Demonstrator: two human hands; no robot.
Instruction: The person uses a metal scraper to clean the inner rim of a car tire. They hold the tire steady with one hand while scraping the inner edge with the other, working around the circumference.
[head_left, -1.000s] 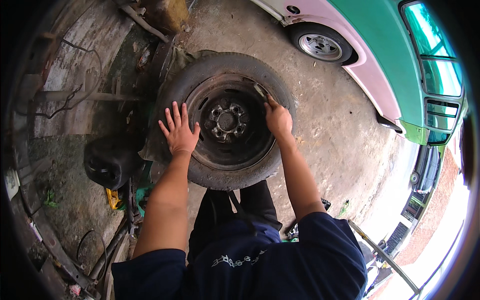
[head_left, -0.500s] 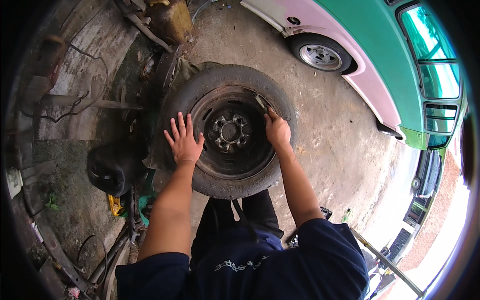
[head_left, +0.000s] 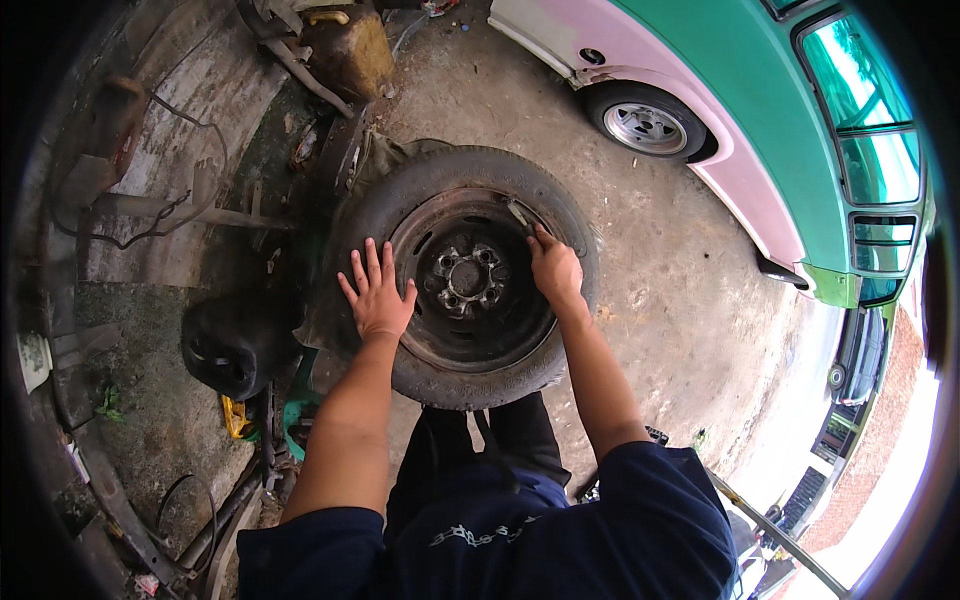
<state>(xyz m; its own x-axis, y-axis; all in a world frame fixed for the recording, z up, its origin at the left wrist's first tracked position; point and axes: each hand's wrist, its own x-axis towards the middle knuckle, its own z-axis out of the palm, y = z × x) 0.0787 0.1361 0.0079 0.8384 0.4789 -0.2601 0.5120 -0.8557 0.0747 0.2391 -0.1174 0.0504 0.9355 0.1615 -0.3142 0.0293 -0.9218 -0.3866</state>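
A tyre (head_left: pixel 455 170) on a dark steel rim (head_left: pixel 490 345) lies face up in front of me, its hub centre (head_left: pixel 465 280) showing bolt holes. My left hand (head_left: pixel 380 298) rests flat with spread fingers on the left part of the wheel, where tyre and rim meet. My right hand (head_left: pixel 557 272) is closed round a small tool with a pale, narrow flat end (head_left: pixel 517 213). That end meets the upper right inner edge of the rim. The tool's handle is hidden in my fingers, and its exact kind does not show.
A green and pink van (head_left: pixel 720 130) stands at the far right. To the left are a black rounded container (head_left: pixel 235 345), metal bars (head_left: pixel 190 208) and a bent cable. A dirty yellowish jerrycan (head_left: pixel 350 55) stands behind. Grey cloth (head_left: pixel 385 155) shows beside the tyre.
The whole scene has shifted slightly down in the picture. My left hand keeps its place on the wheel. The tool's tip has moved very slightly left along the rim.
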